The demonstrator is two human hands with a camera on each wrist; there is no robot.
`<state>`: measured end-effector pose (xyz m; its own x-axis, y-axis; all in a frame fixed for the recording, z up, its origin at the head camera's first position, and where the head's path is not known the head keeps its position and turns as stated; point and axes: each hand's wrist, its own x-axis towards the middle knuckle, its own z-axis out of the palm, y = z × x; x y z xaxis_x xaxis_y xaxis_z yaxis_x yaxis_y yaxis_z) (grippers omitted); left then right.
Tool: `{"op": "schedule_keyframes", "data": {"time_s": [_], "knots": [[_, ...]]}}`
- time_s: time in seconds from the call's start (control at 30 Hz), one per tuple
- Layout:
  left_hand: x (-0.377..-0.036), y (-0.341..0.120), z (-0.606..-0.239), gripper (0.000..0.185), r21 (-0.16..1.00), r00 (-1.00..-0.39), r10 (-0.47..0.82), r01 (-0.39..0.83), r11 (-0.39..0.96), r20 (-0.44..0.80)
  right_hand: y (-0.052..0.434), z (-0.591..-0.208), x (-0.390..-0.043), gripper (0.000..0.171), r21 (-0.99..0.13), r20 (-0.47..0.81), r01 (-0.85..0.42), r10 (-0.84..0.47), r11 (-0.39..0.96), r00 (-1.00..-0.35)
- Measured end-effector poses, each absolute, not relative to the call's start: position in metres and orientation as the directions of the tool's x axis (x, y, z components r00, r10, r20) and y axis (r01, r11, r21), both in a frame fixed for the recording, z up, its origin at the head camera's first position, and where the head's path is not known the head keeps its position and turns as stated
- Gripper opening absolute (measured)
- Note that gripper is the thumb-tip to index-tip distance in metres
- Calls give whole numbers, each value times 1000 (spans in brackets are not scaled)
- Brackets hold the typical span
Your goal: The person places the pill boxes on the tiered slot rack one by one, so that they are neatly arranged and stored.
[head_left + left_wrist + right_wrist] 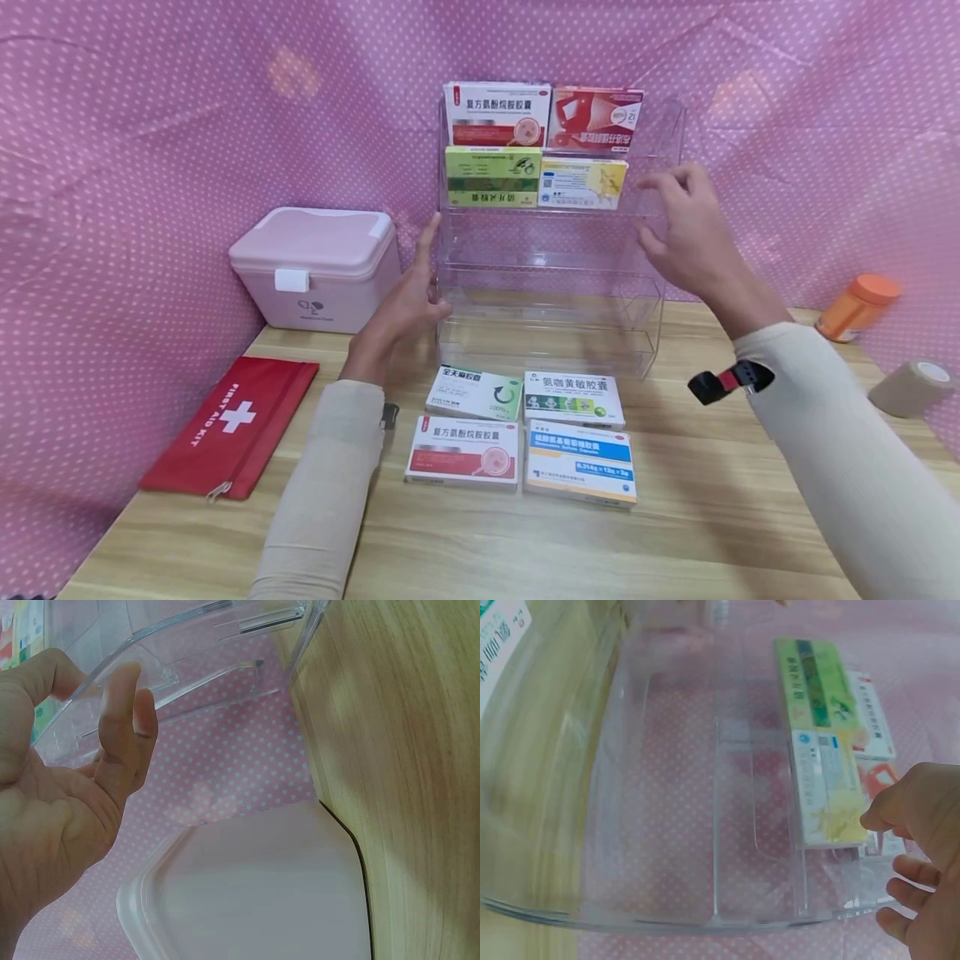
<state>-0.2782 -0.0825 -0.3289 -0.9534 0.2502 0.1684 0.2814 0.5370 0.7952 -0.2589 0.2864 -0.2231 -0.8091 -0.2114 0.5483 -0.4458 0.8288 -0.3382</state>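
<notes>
A clear acrylic tiered rack (pixel 551 242) stands on the table. Its top tier holds a white-and-red medicine box (pixel 498 115) and a red one (pixel 596 118). On the tier below sit a green medicine box (pixel 492 177) and a white-and-yellow one (pixel 582 183). My left hand (pixel 408 296) is at the rack's left side, index finger pointing up and thumb toward the rack; its fingers overlap the side panel's edge in the left wrist view. Just right of the white-and-yellow box, my right hand (pixel 690 229) is raised with loosely bent fingers, holding nothing.
Before the rack lie a white-green box (pixel 475 392), a capsule box with cartoon figures (pixel 573 398), another white-and-red box (pixel 462 450) and a blue-and-white box (pixel 579 462). A pink medicine chest (pixel 322 267) and red first aid pouch (pixel 232 425) stay left; an orange bottle (pixel 858 307) and tape roll (pixel 911 388) right.
</notes>
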Motion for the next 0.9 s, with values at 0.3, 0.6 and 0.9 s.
{"op": "schedule_keyframes", "data": {"time_s": [0.3,0.6,0.9], "knots": [[-277,-82,-329,139,798,-951,257,287,530,171,315,-259,-224,38,-341,581,-434,-176,834,-794],[-279,-84,-329,139,788,-952,254,288,544,172,324,-309,-198,22,-397,494,-450,-228,800,-839],[-279,-85,-329,138,790,-950,262,289,541,169,321,-355,-182,4,-437,381,-417,-256,797,-888]]}}
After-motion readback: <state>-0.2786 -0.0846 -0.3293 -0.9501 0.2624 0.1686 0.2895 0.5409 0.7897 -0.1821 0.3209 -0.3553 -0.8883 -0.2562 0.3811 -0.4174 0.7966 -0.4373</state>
